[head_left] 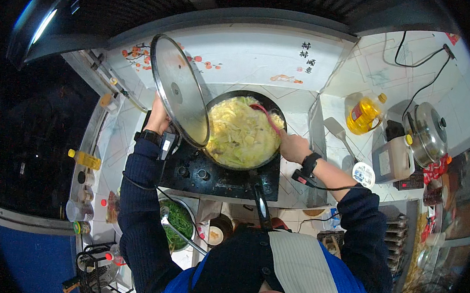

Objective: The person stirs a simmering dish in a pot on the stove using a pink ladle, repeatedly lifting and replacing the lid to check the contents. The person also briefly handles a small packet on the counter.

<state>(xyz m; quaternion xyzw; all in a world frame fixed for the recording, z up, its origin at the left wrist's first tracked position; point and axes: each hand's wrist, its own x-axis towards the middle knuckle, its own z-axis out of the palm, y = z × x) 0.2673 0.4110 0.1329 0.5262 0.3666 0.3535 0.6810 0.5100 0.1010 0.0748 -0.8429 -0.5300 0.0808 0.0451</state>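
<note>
OK, our left hand (159,118) grips the round glass lid with a steel rim (186,106), tilted on edge: uncovering done, as we read it. Round metal bowl of green vegetables (179,223) sits below the black hob (224,183); we can't tell if it's for this dish. Black long-handled pan (270,104) on the hob holds pale yellow-green chopped food in liquid (241,133), none dished out that we see. Our right hand (295,149) is closed on the red curved spoon (270,119), likely stirring. Likely left: finish cooking, serve. Doneness: can't tell.
</note>
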